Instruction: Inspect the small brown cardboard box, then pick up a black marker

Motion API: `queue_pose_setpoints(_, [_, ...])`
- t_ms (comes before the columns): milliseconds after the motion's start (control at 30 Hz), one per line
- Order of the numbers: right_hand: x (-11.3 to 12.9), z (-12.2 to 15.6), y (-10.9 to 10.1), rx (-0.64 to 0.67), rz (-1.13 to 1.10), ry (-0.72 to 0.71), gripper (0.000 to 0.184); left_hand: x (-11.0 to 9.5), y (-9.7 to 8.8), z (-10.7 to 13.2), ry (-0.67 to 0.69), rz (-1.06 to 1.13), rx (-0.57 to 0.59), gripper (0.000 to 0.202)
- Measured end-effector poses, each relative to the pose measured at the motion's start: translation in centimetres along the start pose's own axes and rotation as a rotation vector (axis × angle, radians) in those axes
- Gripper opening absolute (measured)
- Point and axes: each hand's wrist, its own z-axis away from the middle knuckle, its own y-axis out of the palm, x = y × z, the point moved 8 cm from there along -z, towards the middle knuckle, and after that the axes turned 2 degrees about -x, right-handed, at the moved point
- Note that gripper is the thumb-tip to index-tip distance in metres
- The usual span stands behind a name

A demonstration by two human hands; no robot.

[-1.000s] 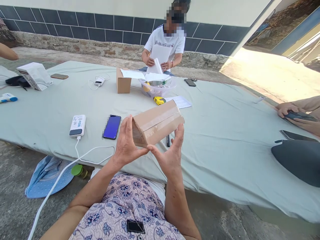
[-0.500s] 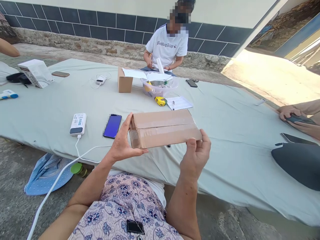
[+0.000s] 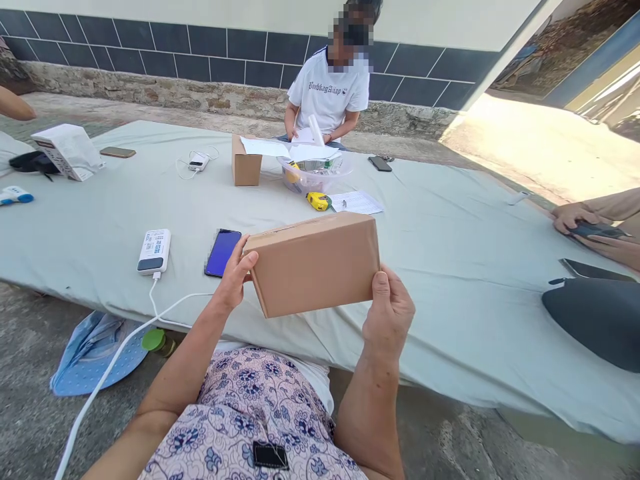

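I hold a closed brown cardboard box (image 3: 315, 263) in the air over the near edge of a pale green sheet (image 3: 440, 247). A plain broad side faces me. My left hand (image 3: 234, 279) grips its left end with the thumb on the front. My right hand (image 3: 389, 313) grips its lower right corner, fingers behind the box. A phone with a blue screen (image 3: 223, 252) and a white power bank (image 3: 155, 251) with a white cable lie just left of my left hand.
Across the sheet a person in a white T-shirt (image 3: 330, 93) handles paper behind a small cardboard box (image 3: 246, 167), a clear bowl (image 3: 315, 175) and a yellow tape measure (image 3: 318, 200). Another person's hands (image 3: 580, 220) hold a phone at right. A dark cushion (image 3: 595, 320) lies near them.
I have turned the box in my hands: first its taped end pointed at me, then the taped seam faced up, now a plain broad side faces me. My right hand moved to its right end.
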Motion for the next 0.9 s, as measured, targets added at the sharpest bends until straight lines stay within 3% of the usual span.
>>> queue_pose_setpoints(100, [-0.2,-0.1,0.0,-0.013,-0.034,-0.012,0.049,0.4,-0.2,-0.1,-0.038,0.047,-0.048,0.088])
queue_pose_setpoints(300, [-0.2,-0.1,0.2,-0.009,-0.068,-0.057,0.05,1.1,0.5,-0.2,-0.077,0.083,0.037,0.062])
queue_pose_setpoints(467, [-0.8,0.0,0.5,0.032,-0.059,-0.057,0.062,2.1,0.6,-0.1,-0.171,0.129,0.004,0.07])
queue_pose_setpoints(800, [0.8,1.0,2.8,0.262,0.118,-0.291,0.125,3.6,1.0,-0.1,-0.335,0.215,-0.023,0.083])
queue_pose_setpoints(900, [1.2,1.1,2.7,0.232,0.135,-0.292,0.121,4.0,1.0,-0.2,-0.347,0.237,-0.01,0.082])
